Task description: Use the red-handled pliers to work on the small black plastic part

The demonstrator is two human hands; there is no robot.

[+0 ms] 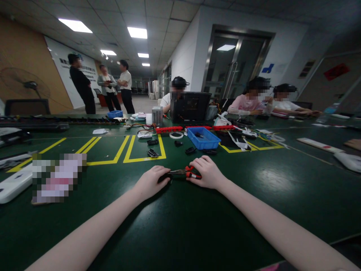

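plainly, hands [207, 173] half-curled at pliers [181, 172]

A large black case [189, 110] stands behind red strips [169, 130]; a fan [31, 85] is far left.

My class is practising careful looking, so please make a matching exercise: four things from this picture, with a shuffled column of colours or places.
1. Pliers
2. Nearest plastic tray
3. Tabletop
4. Tape lines

A. Green
B. Yellow
C. In the right hand
D. Blue, beyond the hands

Right pairs: 1-C, 2-D, 3-A, 4-B.
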